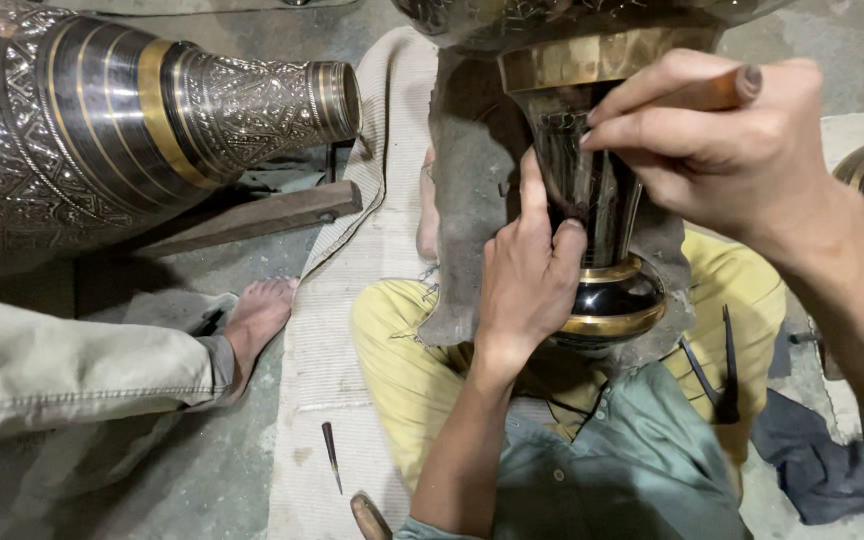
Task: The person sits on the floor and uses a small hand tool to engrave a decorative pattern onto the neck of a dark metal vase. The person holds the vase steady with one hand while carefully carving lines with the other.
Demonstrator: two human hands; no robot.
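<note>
While gripped, vase neck (582, 190) between left hand (527, 275) and right hand (722, 140).

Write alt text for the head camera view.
A seated person's left hand steadies the neck of a dark, gold-banded metal vase on their lap, while the right hand presses a wooden-handled tool against it. Another engraved vase lies alongside.

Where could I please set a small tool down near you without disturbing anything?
Bare floor lies between the other person's foot and the pointed tool on the mat. Around both hands, left hand and right hand, on the vase, it is crowded.
</note>
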